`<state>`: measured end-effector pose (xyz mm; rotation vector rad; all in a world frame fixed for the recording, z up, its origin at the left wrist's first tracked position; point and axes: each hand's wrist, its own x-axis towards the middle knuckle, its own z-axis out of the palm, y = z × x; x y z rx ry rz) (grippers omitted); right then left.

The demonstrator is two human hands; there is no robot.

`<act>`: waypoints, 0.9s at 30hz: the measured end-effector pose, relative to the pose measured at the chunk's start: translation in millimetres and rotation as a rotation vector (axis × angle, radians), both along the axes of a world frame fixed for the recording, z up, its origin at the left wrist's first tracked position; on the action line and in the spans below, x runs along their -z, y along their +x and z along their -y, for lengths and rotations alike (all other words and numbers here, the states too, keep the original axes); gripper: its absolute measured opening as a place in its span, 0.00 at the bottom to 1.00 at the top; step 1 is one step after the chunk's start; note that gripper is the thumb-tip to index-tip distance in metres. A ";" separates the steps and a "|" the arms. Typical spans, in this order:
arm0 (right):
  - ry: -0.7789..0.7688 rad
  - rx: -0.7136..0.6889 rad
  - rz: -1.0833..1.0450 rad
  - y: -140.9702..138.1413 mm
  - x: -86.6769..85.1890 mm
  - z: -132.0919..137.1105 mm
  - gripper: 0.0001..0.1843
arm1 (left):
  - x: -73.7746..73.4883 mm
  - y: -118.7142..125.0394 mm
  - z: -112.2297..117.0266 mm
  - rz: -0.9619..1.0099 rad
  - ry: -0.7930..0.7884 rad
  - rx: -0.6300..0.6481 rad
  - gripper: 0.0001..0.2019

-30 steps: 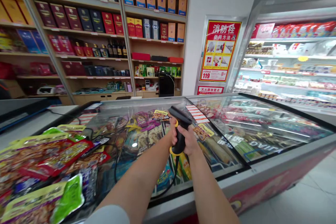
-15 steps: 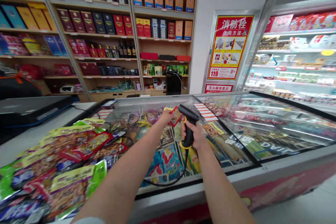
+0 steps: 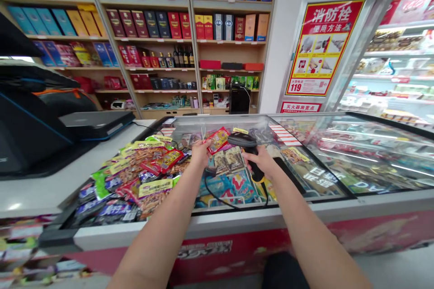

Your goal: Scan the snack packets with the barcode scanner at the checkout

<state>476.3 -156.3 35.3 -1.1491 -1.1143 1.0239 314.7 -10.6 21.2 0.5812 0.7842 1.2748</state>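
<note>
A: Room?
B: Shop. Boxed goods on wall shelves (image 3: 233,52), red poster (image 3: 324,48) right of them, glass-topped chest freezer (image 3: 135,234) in front.
A: Left hand (image 3: 201,151)?
B: Pinched on the left end of a red packet (image 3: 219,139), held up over the freezer glass.
A: Right hand (image 3: 261,161)?
B: Wrapped round the grip of a black scanner (image 3: 243,140), yellow trim at the butt. Cable (image 3: 266,195) hangs off it, loops left.
A: Scanner vs packet?
B: Scanner head just right of it. Touching? Can't tell.
A: Rest?
B: Pile of packets (image 3: 149,162) on the freezer's left part, left of the left hand. White counter (image 3: 30,198) further left, flat black machine (image 3: 100,123) on it.
</note>
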 end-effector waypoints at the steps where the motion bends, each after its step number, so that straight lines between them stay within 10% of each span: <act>1: -0.016 -0.020 0.018 -2.9 0.5 0.2 0.20 | -0.3 0.2 0.9 0.040 -0.055 -0.012 0.09; 8: -0.018 0.026 0.042 -3.9 9.7 -12.2 0.18 | 9.1 23.2 -0.1 0.184 -0.340 0.076 0.07; 27: -0.125 0.086 0.108 27.5 43.0 -26.9 0.17 | 57.0 52.2 -31.4 -0.191 0.311 0.040 0.07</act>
